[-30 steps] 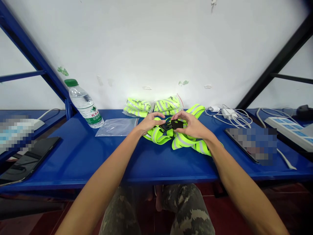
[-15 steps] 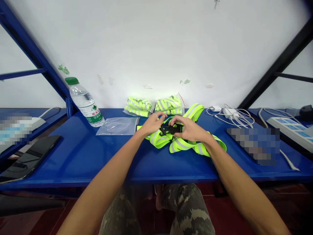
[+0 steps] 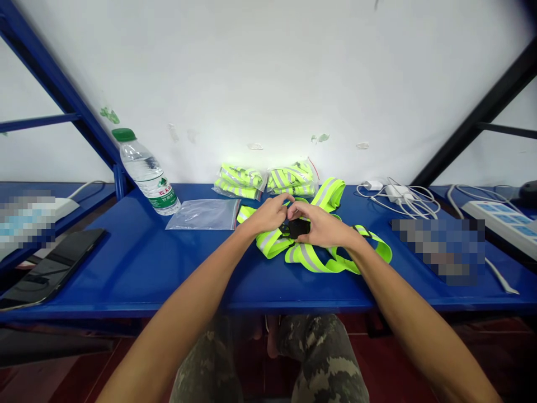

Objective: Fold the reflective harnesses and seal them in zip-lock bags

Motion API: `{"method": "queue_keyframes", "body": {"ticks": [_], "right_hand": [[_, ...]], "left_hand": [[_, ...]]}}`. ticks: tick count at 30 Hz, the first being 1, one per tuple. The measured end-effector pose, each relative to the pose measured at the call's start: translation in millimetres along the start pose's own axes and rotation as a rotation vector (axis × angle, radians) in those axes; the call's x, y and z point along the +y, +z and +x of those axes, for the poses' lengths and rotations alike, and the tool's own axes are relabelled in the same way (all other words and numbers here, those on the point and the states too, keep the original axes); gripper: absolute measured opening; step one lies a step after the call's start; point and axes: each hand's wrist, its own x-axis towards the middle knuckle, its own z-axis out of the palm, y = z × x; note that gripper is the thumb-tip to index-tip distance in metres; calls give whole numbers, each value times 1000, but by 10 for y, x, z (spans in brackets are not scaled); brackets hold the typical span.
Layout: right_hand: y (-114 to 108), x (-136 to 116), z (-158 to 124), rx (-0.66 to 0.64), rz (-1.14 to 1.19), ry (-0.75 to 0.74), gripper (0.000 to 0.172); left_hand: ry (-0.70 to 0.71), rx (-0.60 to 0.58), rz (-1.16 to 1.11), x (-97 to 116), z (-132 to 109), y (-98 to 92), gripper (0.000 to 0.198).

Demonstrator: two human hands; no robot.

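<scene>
Reflective strap [image 3: 310, 260], yellow-green with a grey band, lies loose in loops on the blue worktop [image 3: 180, 274], its black buckle [image 3: 299, 227] between both hands. I note the right hand [image 3: 321, 224] with thumb and fingers closed on the buckle. The left hand [image 3: 269, 216] meets it from the left, fingers curled inward; from my remote view I cannot tell what they grip. Progress, as I judge it: strap out and spread, buckle handling under way; whether its parts are latched is hidden from me. Loops are not yet folded. A clear plastic bag [image 3: 203, 215] lies flat, left of the strap. Near the wall, a left bagged bundle [image 3: 240, 180] and a right bagged bundle [image 3: 292, 178] sit packed, untouched.
</scene>
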Motion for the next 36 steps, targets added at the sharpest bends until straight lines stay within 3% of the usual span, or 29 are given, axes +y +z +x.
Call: {"method": "queue_keyframes", "body": {"ticks": [5,14,26,29,36], "right_hand": [[51,-27,15,59,7,38,48],[89,-21,34,129,68,-40,44],[128,-47,60,151,-65,-152,37],[67,-16,35,247,-152,-159,33],[37,77,19,557,-360,-181,17]], "left_hand": [[-57,81,31,21,-11,77,38],[-162,300,0,36,10,161,33],[-291,411,-170,55,60,155,19],[-300,428,-244,41,94,85,18],[-463,515,-390,-49,110,-61,13]]}}
